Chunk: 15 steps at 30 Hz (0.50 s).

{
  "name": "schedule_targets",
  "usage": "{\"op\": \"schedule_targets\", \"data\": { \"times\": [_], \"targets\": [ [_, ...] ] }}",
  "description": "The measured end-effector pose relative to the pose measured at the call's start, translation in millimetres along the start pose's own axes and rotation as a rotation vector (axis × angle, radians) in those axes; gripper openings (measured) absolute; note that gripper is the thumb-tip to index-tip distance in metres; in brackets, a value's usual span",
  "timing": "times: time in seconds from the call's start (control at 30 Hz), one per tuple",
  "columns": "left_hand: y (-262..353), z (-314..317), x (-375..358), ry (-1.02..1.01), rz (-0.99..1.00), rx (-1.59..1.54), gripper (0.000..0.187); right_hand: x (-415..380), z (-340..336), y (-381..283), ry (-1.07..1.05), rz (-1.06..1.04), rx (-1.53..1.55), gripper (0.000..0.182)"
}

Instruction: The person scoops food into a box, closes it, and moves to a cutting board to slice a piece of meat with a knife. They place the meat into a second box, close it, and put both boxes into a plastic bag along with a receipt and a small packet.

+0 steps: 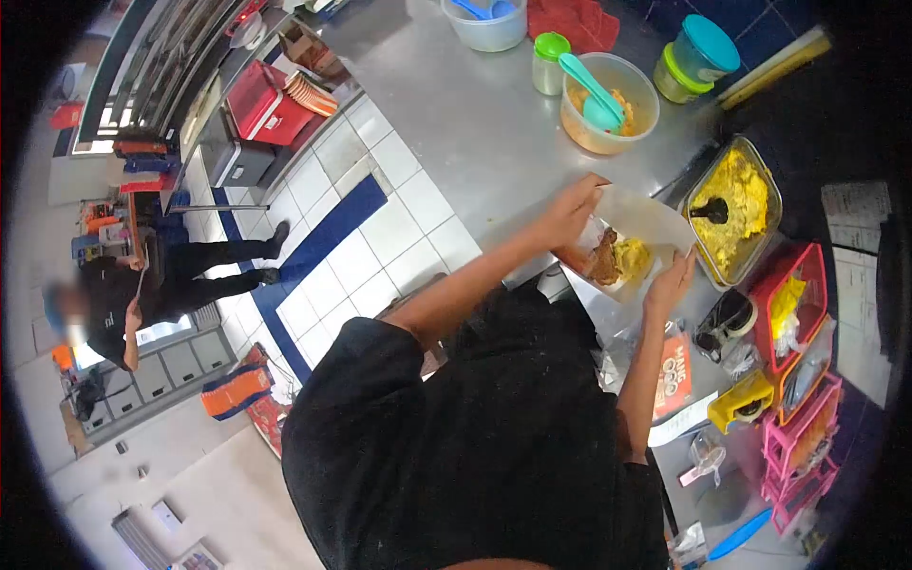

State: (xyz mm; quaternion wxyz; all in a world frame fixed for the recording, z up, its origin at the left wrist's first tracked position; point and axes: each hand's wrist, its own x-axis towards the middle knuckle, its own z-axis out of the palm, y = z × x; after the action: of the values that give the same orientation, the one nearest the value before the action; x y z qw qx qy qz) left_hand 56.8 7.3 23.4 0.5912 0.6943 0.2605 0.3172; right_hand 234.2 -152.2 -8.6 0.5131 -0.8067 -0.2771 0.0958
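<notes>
Both hands hold a pale, translucent food container (655, 216) close in front of my body, over the counter's near edge. Inside it are a brown piece of food (605, 255) and a yellow mound (631, 257). My left hand (575, 211) grips its upper left edge, fingers closed on the rim. My right hand (671, 282) pinches the lower right edge. Just right of the container sits a glass tray of yellow food (744, 223) with a dark utensil in it. Beyond my left hand stands a tub of orange food (581, 133) with a teal spoon (600, 95).
A green-lidded jar (549, 65), stacked tubs (698, 59) and a red cloth (573, 24) line the steel counter (437, 104). At right are a red basket (796, 304), pink baskets (798, 451) and a yellow tape dispenser (741, 402). Another person (142, 285) stands across the tiled floor.
</notes>
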Motion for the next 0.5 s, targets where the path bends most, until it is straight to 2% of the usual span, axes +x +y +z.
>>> {"op": "schedule_targets", "data": {
  "times": [0.07,0.17,0.27,0.33,0.37,0.43,0.5],
  "targets": [
    [-3.7,14.0,-0.9,0.179,-0.045,-0.037,0.026,2.2,14.9,10.9,-0.003,-0.122,-0.307,0.052],
    [-12.4,47.9,4.1,0.353,-0.1,-0.074,0.029,9.1,54.7,22.1,0.236,-0.2,-0.148,0.047],
    [-10.4,62.0,19.4,0.493,-0.117,-0.047,0.03,16.4,58.0,10.8,0.209,-0.134,-0.209,0.043],
    [2.2,58.7,24.9,0.491,-0.105,-0.194,0.027,15.2,53.6,5.8,0.177,-0.084,-0.141,0.04],
    [5.4,51.7,26.9,0.425,-0.078,-0.307,0.024,10.5,49.1,0.3,0.173,-0.057,-0.062,0.037],
    [5.2,42.9,27.6,0.323,-0.125,-0.337,0.019,7.0,36.5,-48.9,0.127,0.073,0.301,0.028],
    [-2.2,30.9,30.0,0.223,-0.132,-0.319,0.016,6.1,39.4,-37.3,0.087,0.041,0.444,0.023]
  ]
}}
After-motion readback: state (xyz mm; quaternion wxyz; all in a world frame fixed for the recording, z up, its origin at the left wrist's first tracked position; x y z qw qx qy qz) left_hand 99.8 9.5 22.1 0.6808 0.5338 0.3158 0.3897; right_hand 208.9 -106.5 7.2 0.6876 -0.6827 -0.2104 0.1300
